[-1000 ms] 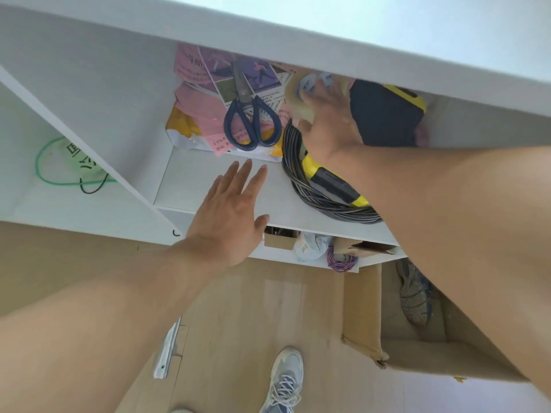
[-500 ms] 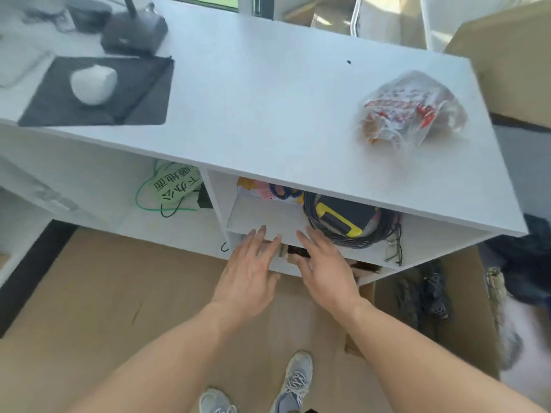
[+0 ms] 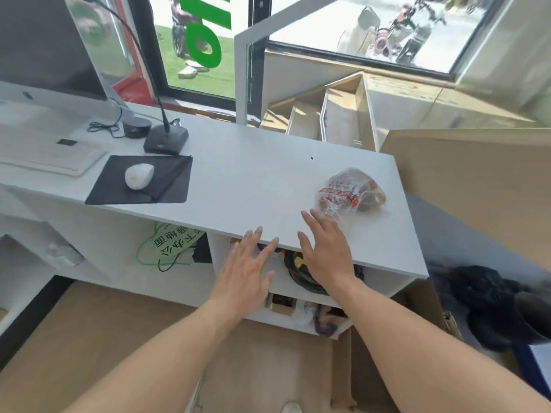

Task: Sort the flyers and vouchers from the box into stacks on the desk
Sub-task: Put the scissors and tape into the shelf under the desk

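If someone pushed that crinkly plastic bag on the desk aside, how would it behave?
The plastic bag looks thin and crumpled, so it would probably deform rather than slide cleanly. Its lumpy contents seem small, so it is likely light. On the smooth white desk it might skid a little.

Two hands (image 3: 244,274), one desk (image 3: 253,180), one mouse (image 3: 139,175), one bag (image 3: 350,193).

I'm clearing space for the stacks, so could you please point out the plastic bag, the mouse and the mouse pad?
plastic bag (image 3: 351,190): head view, middle of its printed front.
mouse (image 3: 139,176): head view, top of its shell.
mouse pad (image 3: 170,174): head view, bare part right of the mouse.
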{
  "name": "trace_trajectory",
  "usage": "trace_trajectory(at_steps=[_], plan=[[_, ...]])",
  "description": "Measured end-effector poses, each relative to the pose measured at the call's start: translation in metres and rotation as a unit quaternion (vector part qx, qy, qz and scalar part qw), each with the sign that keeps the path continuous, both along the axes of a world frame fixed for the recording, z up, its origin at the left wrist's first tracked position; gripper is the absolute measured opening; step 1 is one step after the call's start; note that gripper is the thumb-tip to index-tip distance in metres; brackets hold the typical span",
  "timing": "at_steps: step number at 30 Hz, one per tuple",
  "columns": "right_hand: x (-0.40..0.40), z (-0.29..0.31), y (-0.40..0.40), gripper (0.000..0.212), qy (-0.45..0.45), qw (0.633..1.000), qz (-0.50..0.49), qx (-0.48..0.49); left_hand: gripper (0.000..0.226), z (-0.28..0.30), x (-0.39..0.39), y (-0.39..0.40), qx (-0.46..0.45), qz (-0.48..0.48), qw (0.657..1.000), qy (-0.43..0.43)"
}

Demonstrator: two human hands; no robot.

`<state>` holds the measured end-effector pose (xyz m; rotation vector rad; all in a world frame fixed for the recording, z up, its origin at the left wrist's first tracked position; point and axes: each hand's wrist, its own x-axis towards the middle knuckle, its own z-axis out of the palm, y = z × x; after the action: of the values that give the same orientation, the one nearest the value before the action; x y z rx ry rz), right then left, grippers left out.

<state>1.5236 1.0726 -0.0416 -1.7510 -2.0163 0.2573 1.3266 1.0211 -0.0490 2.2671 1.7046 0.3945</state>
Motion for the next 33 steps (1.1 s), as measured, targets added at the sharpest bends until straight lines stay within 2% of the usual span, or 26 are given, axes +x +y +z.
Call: trace_trajectory(at_steps=[6, 12, 15, 17, 21, 23, 27, 30, 33], plan=[[0.041, 0.024, 0.065, 0.053, -0.066, 0.992, -0.103, -0.026, 0.067, 0.028, 0.028, 0.026, 0.016, 0.018, 1.000, 0.011], [0.065, 0.028, 0.116, 0.060, -0.228, 0.964, -0.079, -0.109, 0.068, 0.028, 0.046, 0.046, 0.002, 0.046, 0.999, 0.007], [0.072, 0.030, 0.131, 0.071, -0.259, 0.956, -0.061, -0.122, 0.069, 0.017, 0.051, 0.045, -0.012, 0.059, 0.998, 0.014], [0.079, 0.026, 0.140, 0.075, -0.247, 0.956, -0.059, -0.148, 0.069, 0.007, 0.051, 0.040, -0.025, 0.071, 0.997, 0.009], [0.092, 0.006, 0.152, 0.070, -0.166, 0.962, -0.091, -0.199, 0.071, -0.007, 0.047, 0.031, -0.049, 0.089, 0.995, -0.002], [0.094, -0.006, 0.152, 0.069, -0.141, 0.970, -0.103, -0.171, 0.071, -0.008, 0.044, 0.029, -0.048, 0.091, 0.995, -0.001], [0.082, -0.019, 0.139, 0.051, -0.097, 0.978, -0.124, -0.138, 0.071, -0.009, 0.034, 0.020, -0.051, 0.095, 0.994, -0.004], [0.066, -0.020, 0.114, 0.057, -0.093, 0.983, -0.102, -0.117, 0.070, -0.007, 0.027, 0.011, -0.056, 0.092, 0.994, -0.012], [0.047, -0.019, 0.087, 0.053, -0.070, 0.991, -0.068, -0.093, 0.071, -0.005, 0.018, 0.001, -0.054, 0.079, 0.995, -0.014]])
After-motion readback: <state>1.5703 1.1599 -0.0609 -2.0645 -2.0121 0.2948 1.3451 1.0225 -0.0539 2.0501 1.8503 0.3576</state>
